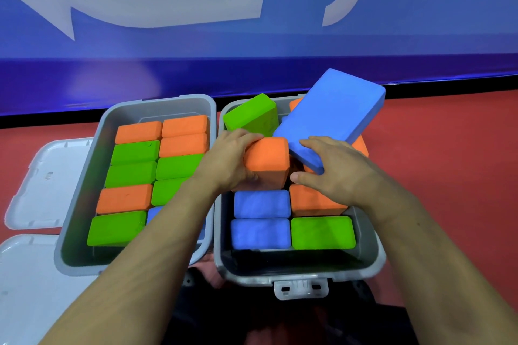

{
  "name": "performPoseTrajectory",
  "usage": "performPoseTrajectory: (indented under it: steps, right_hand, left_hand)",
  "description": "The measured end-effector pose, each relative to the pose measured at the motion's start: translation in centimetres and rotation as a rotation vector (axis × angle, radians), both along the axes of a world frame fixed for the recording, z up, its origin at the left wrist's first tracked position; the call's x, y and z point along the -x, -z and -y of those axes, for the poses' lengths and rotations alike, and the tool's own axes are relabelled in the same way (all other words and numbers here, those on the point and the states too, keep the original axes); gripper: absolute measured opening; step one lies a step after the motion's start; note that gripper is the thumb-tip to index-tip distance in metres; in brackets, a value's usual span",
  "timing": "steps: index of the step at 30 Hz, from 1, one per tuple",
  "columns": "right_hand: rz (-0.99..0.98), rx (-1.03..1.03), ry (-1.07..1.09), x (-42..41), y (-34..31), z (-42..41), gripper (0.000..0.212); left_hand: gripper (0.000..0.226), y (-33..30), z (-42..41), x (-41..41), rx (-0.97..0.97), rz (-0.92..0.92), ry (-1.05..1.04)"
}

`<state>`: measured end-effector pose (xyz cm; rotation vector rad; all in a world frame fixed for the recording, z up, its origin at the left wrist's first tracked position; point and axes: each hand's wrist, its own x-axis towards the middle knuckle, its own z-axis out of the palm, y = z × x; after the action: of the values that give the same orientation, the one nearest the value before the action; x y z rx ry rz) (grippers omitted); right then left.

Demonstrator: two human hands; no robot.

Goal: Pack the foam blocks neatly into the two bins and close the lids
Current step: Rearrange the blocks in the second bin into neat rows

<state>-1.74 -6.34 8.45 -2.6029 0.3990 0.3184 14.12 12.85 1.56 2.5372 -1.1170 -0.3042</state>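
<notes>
Left hand (232,159): your fingers curl round the orange foam block (267,159) in the right bin (364,263).
Right hand (333,168): your spread fingers press the tilted blue foam block (333,112), just right of it.

I see two bare forearms with no sleeves, watch or rings — the left hand (228,161), the right hand (333,169) — and dark clothing below.

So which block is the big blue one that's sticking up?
Look at the right bin, the one both hands are in. Toward its far end, a blue block lies tilted across the other blocks, its near corner under the right hand. Unlike the blue blocks packed flat below, it shows its whole wide face.
</notes>
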Motion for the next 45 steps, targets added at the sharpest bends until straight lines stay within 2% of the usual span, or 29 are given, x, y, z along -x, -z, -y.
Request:
performPoseTrajectory:
  steps: [5,10,13,19,27,31,33,35,37,40,43,45]
  right_hand:
    - [-0.003,-0.013,0.008,-0.4,0.4,0.1,0.08]
    - [0.016,-0.015,0.016,-0.8,0.9,0.3,0.081]
    - [0.021,-0.026,0.021,-1.1,1.4,0.6,0.081]
    - [0.068,-0.051,0.045,-1.7,2.3,1.2,0.082]
    - [0.071,-0.038,0.108,-2.5,2.0,1.7,0.078]
    - [0.06,0.025,0.164,-2.4,1.3,2.1,0.077]
    - [0.058,0.019,0.187,-2.1,1.0,2.4,0.076]
    - [0.067,0.026,0.206,-1.9,0.9,2.8,0.075]
    - [0.078,0.018,0.233,-1.7,0.9,3.2,0.075]
    - [0.094,0.002,0.256,-1.6,0.9,3.7,0.075]
    - [0.1,-0.005,0.261,-1.4,0.9,3.9,0.075]
    - [0.105,-0.007,0.257,-1.3,0.8,4.1,0.075]
  left_hand:
    - [0.093,6.0,-0.5,1.4,-0.018,-0.115,-0.027]
    - [0.068,9.1,0.7,2.1,-0.219,-0.202,-0.142]
    - [0.067,11.5,1.4,2.4,-0.266,-0.232,-0.158]
    - [0.07,16.1,2.2,2.9,-0.315,-0.163,-0.17]
    - [0.071,16.3,2.5,2.2,-0.318,-0.2,-0.149]
    - [0.069,14.4,3.2,1.8,-0.182,-0.271,-0.224]
    - [0.064,12.5,4.5,2.3,0.036,-0.342,-0.291]
    - [0.054,9.7,6.2,3.7,0.385,-0.613,-0.42]
    - [0.05,7.5,8.0,5.2,0.581,-0.907,-0.508]
    - [0.069,6.0,10.5,6.1,0.595,-1.204,-0.586]
    - [0.09,6.5,11.9,5.6,0.63,-1.305,-0.742]
    - [0.088,6.5,12.1,5.3,0.668,-1.33,-0.817]
